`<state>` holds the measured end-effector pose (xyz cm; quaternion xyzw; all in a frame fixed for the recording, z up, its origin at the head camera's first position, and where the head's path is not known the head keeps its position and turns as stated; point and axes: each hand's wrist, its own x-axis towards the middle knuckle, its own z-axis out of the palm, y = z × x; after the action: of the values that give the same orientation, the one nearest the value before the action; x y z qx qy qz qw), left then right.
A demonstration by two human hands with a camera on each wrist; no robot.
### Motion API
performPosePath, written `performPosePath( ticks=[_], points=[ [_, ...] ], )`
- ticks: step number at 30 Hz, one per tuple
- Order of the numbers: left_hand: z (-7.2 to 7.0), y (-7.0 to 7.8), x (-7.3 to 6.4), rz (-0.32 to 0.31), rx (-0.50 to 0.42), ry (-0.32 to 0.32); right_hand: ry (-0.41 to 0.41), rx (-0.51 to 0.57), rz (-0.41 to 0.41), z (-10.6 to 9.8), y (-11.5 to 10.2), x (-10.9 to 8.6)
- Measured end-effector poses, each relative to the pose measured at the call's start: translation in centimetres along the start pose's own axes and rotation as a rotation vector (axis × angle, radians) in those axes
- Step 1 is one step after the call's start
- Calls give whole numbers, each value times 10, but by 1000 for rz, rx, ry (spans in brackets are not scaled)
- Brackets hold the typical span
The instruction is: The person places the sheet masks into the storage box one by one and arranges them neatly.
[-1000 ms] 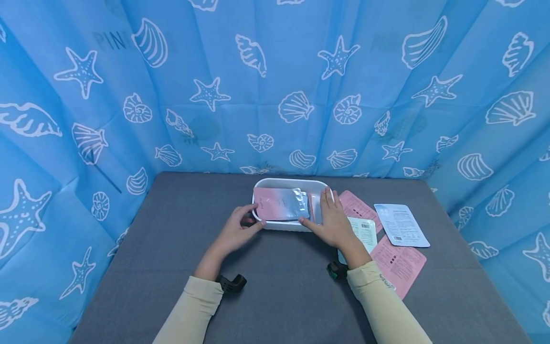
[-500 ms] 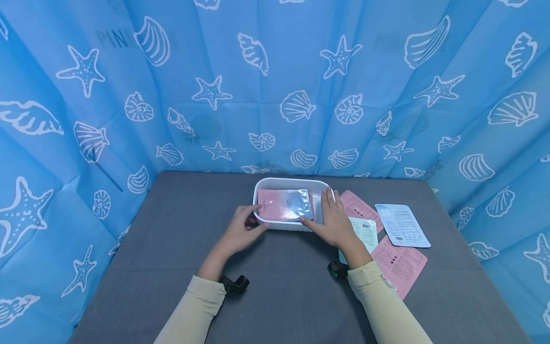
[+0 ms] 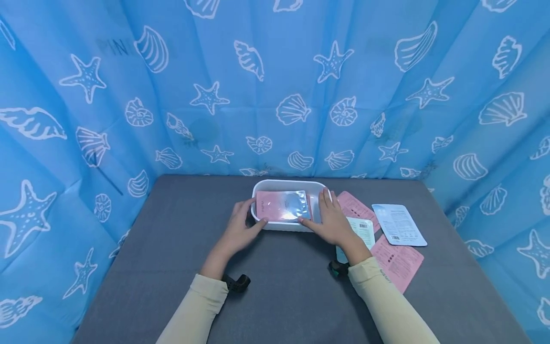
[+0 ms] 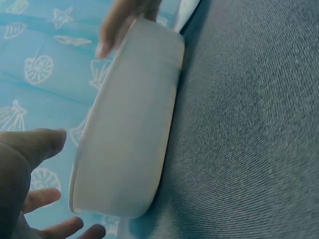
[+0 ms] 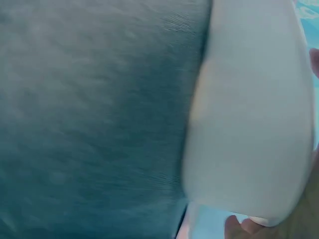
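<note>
A white oblong tub (image 3: 283, 227) stands on the grey table, its side also filling the middle of the left wrist view. Inside lie flat sachets, on top a pink-to-blue shiny sachet (image 3: 281, 205). My left hand (image 3: 238, 230) is at the tub's left end, fingers spread; the left wrist view shows the thumb and fingers (image 4: 42, 199) apart from the wall. My right hand (image 3: 333, 222) rests at the tub's right end, fingers extended over the end rim and thumb at the near rim. Part of the tub's right interior is hidden by it.
Right of the tub lie loose flat sachets: a pink sachet (image 3: 357, 210), a pale green sachet (image 3: 363, 230) partly under my right forearm, a light blue sachet (image 3: 399, 224) and another pink sachet (image 3: 397, 263). A blue shell-patterned curtain (image 3: 275, 95) hangs behind the table.
The top sachet has shifted slightly right and lies flatter inside the tub. My left fingers have drawn back from it to the tub's left rim. The right hand has stayed in place.
</note>
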<state>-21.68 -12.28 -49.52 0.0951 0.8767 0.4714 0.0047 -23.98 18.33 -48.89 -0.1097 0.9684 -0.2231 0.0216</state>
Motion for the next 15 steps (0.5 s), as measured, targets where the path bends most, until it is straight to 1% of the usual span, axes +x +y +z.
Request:
performPosePath(
  ticks=[3,5,8,11,15],
  points=[
    [0,4,2,18,41,1,-46,66,12,-9,1,-3],
    [0,6,3,36,51,4,-79,111,21,-15,2,-6],
    [-1,9,4,55,64,9,-99,182,24,-25,4,-11],
    [-2,12,6,67,80,7,-88,233,22,-35,10,-18],
    [-3,14,10,80,109,-6,-21,280,5,-45,24,-32]
  ],
)
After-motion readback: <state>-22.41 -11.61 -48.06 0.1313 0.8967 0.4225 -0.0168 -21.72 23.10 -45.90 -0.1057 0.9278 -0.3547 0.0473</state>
